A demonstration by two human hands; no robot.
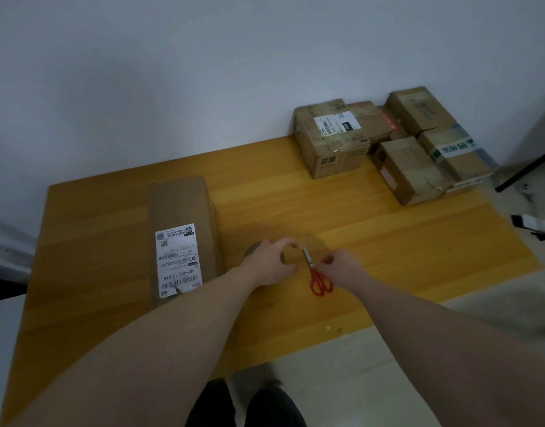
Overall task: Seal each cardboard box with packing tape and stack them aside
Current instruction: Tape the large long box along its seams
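Furthest to the left of the hands, just beside the left forearm, a long cardboard box (182, 229) lies flat on the yellow wooden table (388, 272), its white shipping label (177, 260) facing up. The left hand (272, 261) comes next, its fingers and thumb curled round a roll of packing tape (255, 248) that sits on the table; most of the roll is hidden under the hand, so only a grey arc shows at its far-left edge. Between the two hands lie red-handled scissors (316, 272), blades pointing away toward the left hand's fingertips and handles toward the person. The right hand (339, 263) is just right of the scissors with its fingers bent in a pinch; whether it has hold of the tape end or anything else cannot be told. Far beyond the right hand, a cluster of cardboard boxes (388, 143) stands against the wall at the table's far corner.
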